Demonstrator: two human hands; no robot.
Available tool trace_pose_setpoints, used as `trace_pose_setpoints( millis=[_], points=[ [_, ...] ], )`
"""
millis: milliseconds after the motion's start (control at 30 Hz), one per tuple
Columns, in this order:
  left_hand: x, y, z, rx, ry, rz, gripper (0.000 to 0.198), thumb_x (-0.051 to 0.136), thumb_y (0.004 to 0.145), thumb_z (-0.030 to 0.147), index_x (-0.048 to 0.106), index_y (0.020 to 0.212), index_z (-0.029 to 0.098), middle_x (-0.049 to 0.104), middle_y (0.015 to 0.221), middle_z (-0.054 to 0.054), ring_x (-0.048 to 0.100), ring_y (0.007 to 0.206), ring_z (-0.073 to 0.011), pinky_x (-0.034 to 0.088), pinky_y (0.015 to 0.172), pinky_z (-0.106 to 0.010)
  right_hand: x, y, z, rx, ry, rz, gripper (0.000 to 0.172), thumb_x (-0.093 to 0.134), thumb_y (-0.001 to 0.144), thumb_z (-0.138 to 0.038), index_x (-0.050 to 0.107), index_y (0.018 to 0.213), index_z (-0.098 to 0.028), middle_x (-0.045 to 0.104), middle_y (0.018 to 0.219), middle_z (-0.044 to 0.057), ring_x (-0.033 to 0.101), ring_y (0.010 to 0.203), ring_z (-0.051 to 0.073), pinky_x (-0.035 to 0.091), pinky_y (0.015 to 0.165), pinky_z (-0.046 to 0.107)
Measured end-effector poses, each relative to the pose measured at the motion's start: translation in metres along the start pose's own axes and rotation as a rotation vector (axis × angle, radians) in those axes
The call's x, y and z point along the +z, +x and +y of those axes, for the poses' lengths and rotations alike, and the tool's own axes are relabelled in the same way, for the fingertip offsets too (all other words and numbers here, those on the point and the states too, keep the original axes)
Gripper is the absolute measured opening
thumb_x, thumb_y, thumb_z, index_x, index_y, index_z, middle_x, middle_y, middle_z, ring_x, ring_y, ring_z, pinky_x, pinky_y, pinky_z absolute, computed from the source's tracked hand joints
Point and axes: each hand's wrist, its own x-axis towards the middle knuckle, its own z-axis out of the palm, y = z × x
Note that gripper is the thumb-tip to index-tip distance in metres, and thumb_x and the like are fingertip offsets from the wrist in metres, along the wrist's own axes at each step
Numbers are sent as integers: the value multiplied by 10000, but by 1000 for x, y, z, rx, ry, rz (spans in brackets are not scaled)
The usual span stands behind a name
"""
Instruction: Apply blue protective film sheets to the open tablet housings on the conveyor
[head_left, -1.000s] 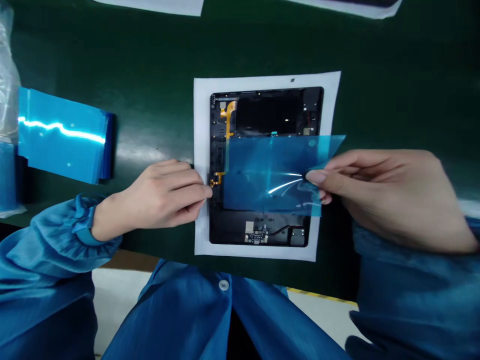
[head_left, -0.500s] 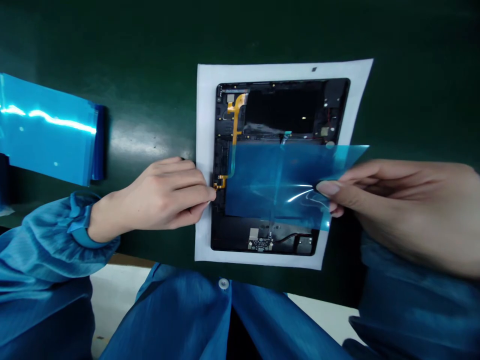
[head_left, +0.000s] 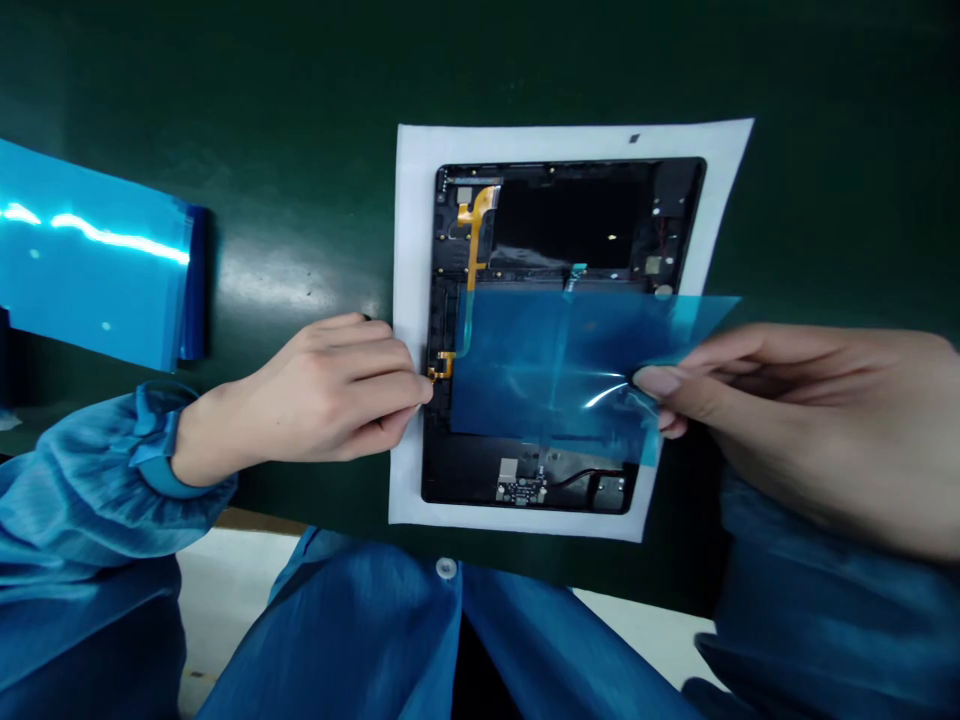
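An opened tablet (head_left: 555,215) lies with its inside facing up, showing an orange ribbon cable (head_left: 474,235) and a small circuit board (head_left: 520,488). A clear blue film sheet (head_left: 525,370) covers part of its middle and lower half. My right hand (head_left: 795,410) pinches the film's right side between thumb and fingers; the film is creased there, and its right corner juts past the tablet. My left hand (head_left: 337,385) is closed, with curled fingers against the tablet's left edge; its fingertips are partly hidden.
White sheet material (head_left: 412,220) lies under the tablet on a dark green tabletop (head_left: 300,90). To the left is a stack of shiny blue film sheets (head_left: 97,270). The table's front edge runs close to my body.
Very little differs. The film's lower right corner sits slightly lower, and the crease by my right thumb has shifted a bit. My left hand stays at the tablet's edge.
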Motion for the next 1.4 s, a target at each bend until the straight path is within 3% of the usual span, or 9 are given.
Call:
trace_pose_setpoints(
  millis=[467,700,1200,1400],
  points=[
    [1,-1,0,-96,-12,-63,140,595,1025,247,715,951,241,749,861,-13,665,761,-175,485,683,-328,-1,0,0,0,23,-11,301,963,710,-455,778,696,-218,702,548,22,624,422,116,589,475,198],
    [2,-1,0,-37,-32,2,85,628,1005,194,708,980,207,748,883,-31,667,789,-179,481,690,-320,-1,2,0,-1,17,-17,297,951,720,-449,771,687,-215,702,546,20,623,420,111,604,492,191],
    [1,-2,-1,-9,8,-12,75,614,1014,189,686,992,195,755,894,-26,662,780,-175,501,700,-316,-1,1,1,13,51,-32,215,929,726,-388,783,701,-234,708,558,3,647,451,107,601,512,168],
    [1,-3,0,-7,4,-7,71,612,1017,177,683,1011,184,756,904,-22,638,786,-171,500,705,-321,-1,4,-2,79,80,-66,283,937,688,-452,780,680,-217,704,541,33,648,439,131,586,482,194]
  ],
)
